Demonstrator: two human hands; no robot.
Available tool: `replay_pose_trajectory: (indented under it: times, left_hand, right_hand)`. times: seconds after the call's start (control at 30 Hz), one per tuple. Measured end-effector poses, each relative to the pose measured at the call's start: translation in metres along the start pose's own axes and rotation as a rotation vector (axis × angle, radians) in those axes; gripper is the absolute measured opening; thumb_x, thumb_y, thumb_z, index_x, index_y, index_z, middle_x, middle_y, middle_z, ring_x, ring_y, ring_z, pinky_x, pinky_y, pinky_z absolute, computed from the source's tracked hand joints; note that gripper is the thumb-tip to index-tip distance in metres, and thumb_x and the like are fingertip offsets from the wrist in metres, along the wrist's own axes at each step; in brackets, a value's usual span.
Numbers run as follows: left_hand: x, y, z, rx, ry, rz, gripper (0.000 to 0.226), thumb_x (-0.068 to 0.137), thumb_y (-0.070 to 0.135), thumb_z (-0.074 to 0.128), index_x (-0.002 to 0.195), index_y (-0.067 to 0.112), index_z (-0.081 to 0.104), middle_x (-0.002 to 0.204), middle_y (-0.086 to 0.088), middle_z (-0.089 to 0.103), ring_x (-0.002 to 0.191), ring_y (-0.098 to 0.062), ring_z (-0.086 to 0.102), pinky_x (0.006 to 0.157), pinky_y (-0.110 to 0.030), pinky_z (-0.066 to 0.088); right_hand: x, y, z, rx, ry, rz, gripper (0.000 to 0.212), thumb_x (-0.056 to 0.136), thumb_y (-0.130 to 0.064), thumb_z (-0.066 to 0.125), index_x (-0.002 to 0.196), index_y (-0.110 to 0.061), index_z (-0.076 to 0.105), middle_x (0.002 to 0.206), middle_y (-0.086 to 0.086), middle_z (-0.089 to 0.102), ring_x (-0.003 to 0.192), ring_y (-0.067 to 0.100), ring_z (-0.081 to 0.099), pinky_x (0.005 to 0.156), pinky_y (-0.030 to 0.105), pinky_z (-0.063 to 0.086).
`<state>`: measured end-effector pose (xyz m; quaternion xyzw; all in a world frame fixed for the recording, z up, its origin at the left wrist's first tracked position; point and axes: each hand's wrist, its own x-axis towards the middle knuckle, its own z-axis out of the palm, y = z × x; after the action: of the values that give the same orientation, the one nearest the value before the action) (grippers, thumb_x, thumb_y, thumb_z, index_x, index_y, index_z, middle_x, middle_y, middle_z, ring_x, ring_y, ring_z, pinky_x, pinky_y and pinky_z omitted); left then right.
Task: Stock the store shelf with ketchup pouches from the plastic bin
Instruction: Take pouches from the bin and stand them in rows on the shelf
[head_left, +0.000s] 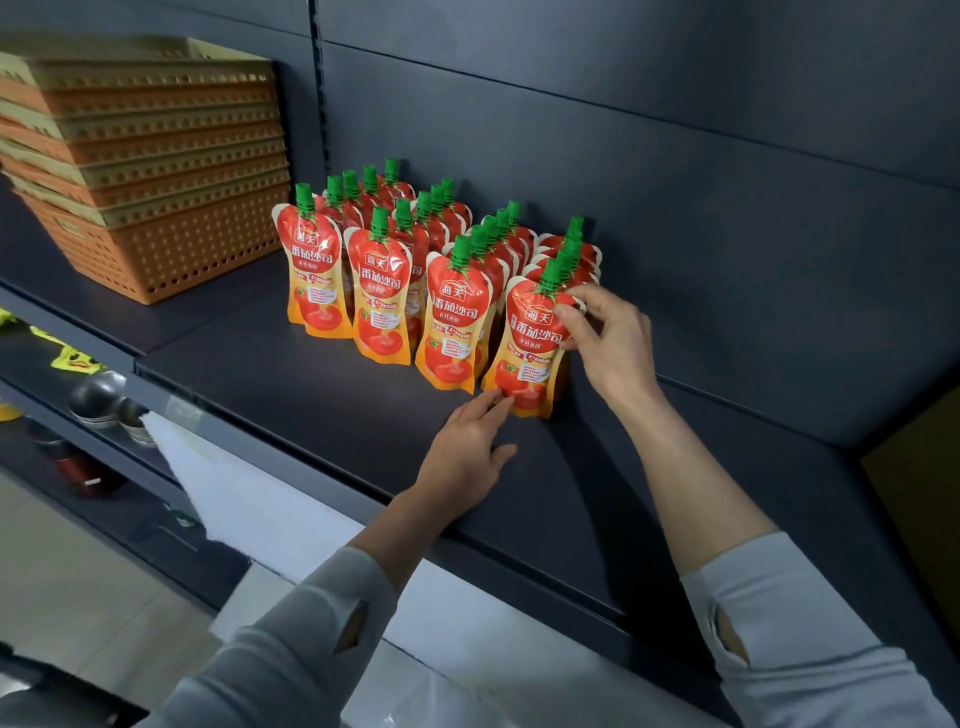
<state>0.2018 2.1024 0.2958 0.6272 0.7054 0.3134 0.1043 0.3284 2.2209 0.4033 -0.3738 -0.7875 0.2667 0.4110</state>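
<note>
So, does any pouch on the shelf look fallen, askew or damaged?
Nothing stands out. The pouches stand upright in four rows; the right hand pinches the front right pouch near its top, left fingers touch its base.

Both hands on front ketchup pouch (527, 343): right hand (608, 338) grips top, left hand (467, 441) touches base.

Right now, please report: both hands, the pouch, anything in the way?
Right hand pinches front pouch at its upper edge. Left hand, fingers straight, touches its base. Pouch upright on shelf. Neighbour pouch close beside it.
</note>
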Motion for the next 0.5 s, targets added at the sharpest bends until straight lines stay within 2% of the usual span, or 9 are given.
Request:
replay_pose_trajectory:
  times: [0.27,0.5]
  left_hand:
    - [-0.0009,0.0003,0.0003,0.016,-0.002,-0.005,0.066,0.094,0.028,0.057,0.151,0.02,0.026,0.158,0.001,0.024,0.145,-0.02,0.022,0.116,-0.033,0.023]
    - [-0.0006,0.0017,-0.0027,0.017,-0.03,-0.023,0.064,0.095,0.028,0.056,0.151,0.02,0.026,0.158,0.001,0.025,0.145,-0.021,0.023,0.116,-0.033,0.023]
  right_hand:
    - [-0.0019,-0.0014,-0.0034,-0.043,-0.051,-0.01,0.024,0.1,-0.03,0.059,0.119,-0.016,0.064,0.121,-0.001,0.068,0.107,0.012,0.066,0.088,0.04,0.06]
    - [-0.005,-0.0073,-0.0065,-0.165,-0.096,-0.021,0.031,0.1,-0.031,0.058,0.128,-0.016,0.058,0.128,0.001,0.066,0.114,0.015,0.064,0.094,0.041,0.058]
